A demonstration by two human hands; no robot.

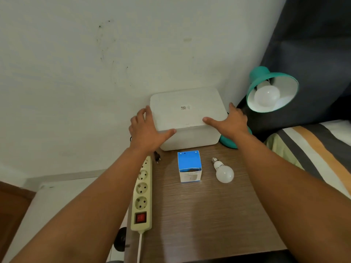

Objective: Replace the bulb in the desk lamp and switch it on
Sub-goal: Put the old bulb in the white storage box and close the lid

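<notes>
A teal desk lamp stands at the table's back right, its shade tilted toward me with a white bulb screwed in and unlit. A loose white bulb lies on the wooden table, beside a blue and white bulb box. My left hand grips the left side of a large white box at the back of the table. My right hand grips the box's right side, thumb on its top.
A cream power strip with a red switch lies along the table's left edge, a black plug near its far end. A white wall rises behind. A bed with striped bedding and a dark headboard is on the right.
</notes>
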